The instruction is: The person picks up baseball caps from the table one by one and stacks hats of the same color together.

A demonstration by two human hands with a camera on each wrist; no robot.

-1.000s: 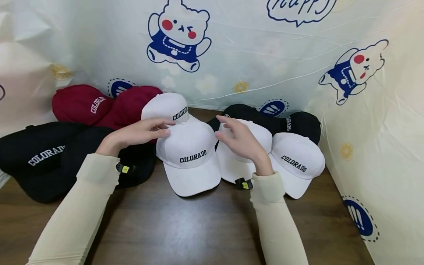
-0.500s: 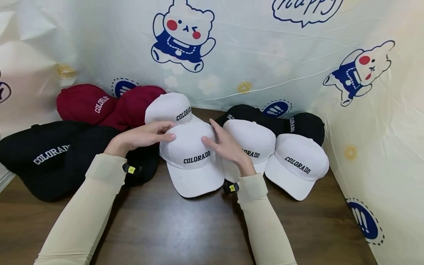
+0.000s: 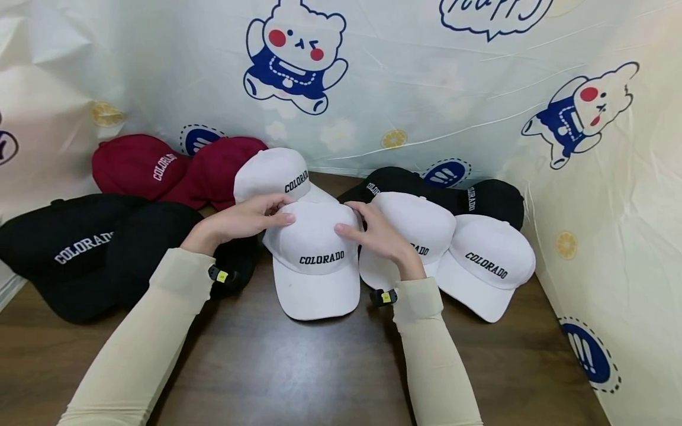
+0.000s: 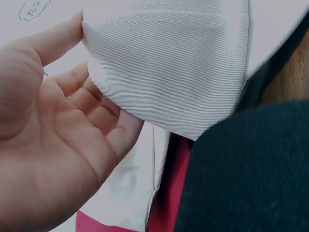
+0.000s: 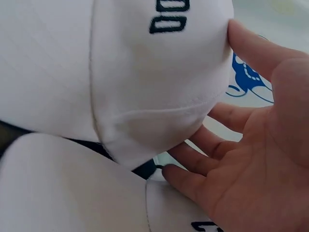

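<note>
A white baseball cap (image 3: 317,236) with dark COLORADO lettering stands in the middle of the head view, brim toward me. My left hand (image 3: 240,222) grips its left side, thumb on the crown and fingers behind. On the opposite side, my right hand (image 3: 379,236) holds the crown the same way. In the left wrist view, the thumb and fingers of the left hand (image 4: 63,125) meet the crown's edge. The right wrist view has the right hand (image 5: 241,145) with its thumb against the crown and the fingers curled behind the cap's lower edge.
Another white cap (image 3: 272,174) sits directly behind. Two more white caps, one nearer (image 3: 410,219) and one farther right (image 3: 487,254), overlap. Black caps lie at left (image 3: 80,248) and back right (image 3: 490,198); maroon caps (image 3: 135,163) lie behind. A printed curtain (image 3: 373,77) borders the wooden table (image 3: 288,378).
My hands were apart beside the white cap; the right hand has come in from the right, and both now grip the crown. The cap has turned slightly, its brim pointing straighter toward me.
</note>
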